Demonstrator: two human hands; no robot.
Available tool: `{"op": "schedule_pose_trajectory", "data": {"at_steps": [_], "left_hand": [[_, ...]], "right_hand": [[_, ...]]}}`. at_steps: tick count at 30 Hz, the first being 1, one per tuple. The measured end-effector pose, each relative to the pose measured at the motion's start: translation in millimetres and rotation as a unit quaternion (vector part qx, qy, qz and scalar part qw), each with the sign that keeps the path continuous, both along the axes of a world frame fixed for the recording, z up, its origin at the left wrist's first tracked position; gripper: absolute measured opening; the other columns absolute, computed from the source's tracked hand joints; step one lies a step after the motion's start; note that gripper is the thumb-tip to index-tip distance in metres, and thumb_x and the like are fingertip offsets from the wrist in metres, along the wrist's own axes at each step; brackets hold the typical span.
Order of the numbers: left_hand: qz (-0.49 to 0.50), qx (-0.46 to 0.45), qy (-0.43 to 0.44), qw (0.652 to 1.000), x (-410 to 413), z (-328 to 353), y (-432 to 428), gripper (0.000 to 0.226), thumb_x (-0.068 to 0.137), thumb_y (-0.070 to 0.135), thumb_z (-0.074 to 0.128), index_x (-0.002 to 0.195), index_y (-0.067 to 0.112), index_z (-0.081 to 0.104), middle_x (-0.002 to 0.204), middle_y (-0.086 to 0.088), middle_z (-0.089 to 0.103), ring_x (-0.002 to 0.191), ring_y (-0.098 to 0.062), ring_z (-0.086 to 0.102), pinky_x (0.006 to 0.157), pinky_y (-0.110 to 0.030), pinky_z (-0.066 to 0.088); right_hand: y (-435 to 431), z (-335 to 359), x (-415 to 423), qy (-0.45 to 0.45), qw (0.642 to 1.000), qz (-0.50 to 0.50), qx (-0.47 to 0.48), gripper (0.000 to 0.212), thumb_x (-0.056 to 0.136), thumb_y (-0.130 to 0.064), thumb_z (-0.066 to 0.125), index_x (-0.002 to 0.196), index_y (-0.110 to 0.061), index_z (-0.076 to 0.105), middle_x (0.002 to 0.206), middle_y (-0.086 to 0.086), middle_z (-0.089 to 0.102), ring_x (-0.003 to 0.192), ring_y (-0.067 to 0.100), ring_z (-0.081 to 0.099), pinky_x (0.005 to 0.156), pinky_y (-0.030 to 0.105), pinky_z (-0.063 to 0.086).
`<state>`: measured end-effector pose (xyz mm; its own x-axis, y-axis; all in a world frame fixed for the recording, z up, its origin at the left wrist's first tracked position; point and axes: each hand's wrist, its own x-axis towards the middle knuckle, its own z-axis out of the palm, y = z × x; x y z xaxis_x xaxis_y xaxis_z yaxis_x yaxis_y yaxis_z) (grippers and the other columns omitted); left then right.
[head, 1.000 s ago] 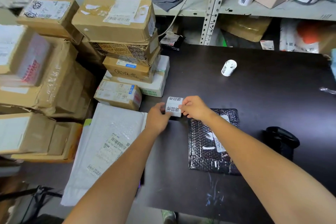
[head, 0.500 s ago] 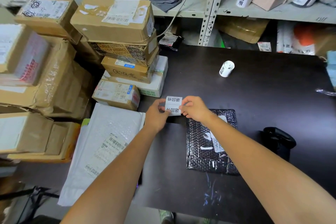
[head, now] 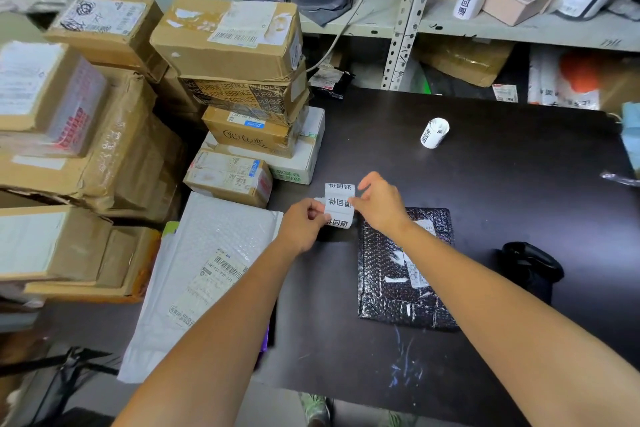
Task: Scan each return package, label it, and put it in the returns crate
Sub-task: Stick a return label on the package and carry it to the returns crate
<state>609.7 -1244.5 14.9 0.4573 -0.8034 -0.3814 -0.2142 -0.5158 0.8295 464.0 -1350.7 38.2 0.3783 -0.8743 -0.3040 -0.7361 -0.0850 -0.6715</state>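
Observation:
A white strip of return labels with black characters is held above the dark table. My left hand pinches its lower left edge, and my right hand pinches its right edge. Just below my right hand lies a black bubble mailer, flat on the table, with torn white label remnants on it. A black handheld scanner rests to the right of the mailer. A white bubble mailer with a barcode label lies at the table's left edge.
Stacked cardboard boxes crowd the left side. A second label roll lies on the far table. Behind it stands a metal shelf with bags, a small open box and another roll. Black bags hang at the top.
The label strip has been unrolled longer between my hands; a third label now shows. Both hands stay in nearly the same place above the mailer's top left corner.

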Motion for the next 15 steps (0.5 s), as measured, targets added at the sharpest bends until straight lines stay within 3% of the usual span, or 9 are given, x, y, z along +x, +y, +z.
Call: {"op": "schedule_pose_trajectory", "data": {"at_steps": [3,6,15], "left_hand": [[0.005,-0.009,0.003,1.0,0,0,1,0.01,0.086,0.011,0.07,0.093,0.014,0.064,0.079,0.0,0.063,0.073,-0.012,0.057,0.073,-0.02,0.047],[0.002,-0.018,0.008,1.0,0,1,3,0.009,0.087,0.01,0.069,0.096,0.012,0.066,0.084,-0.005,0.067,0.076,-0.013,0.06,0.078,-0.025,0.051],[-0.015,-0.009,0.016,1.0,9,0,7,0.02,0.084,0.003,0.072,0.103,0.005,0.07,0.097,-0.015,0.072,0.086,-0.02,0.065,0.092,-0.037,0.054]], "right_hand": [[10,5,5,0.017,0.989,0.121,-0.079,0.007,0.085,-0.023,0.068,0.082,-0.025,0.063,0.079,-0.008,0.057,0.075,0.018,0.059,0.071,0.033,0.051],[17,8,13,0.055,0.97,0.211,-0.106,0.005,0.09,-0.027,0.066,0.088,-0.025,0.07,0.091,-0.005,0.059,0.082,0.019,0.061,0.073,0.036,0.052],[18,10,18,0.071,0.964,0.229,-0.115,0.007,0.091,-0.029,0.067,0.094,-0.024,0.07,0.095,-0.004,0.066,0.085,0.019,0.063,0.076,0.036,0.054]]}}
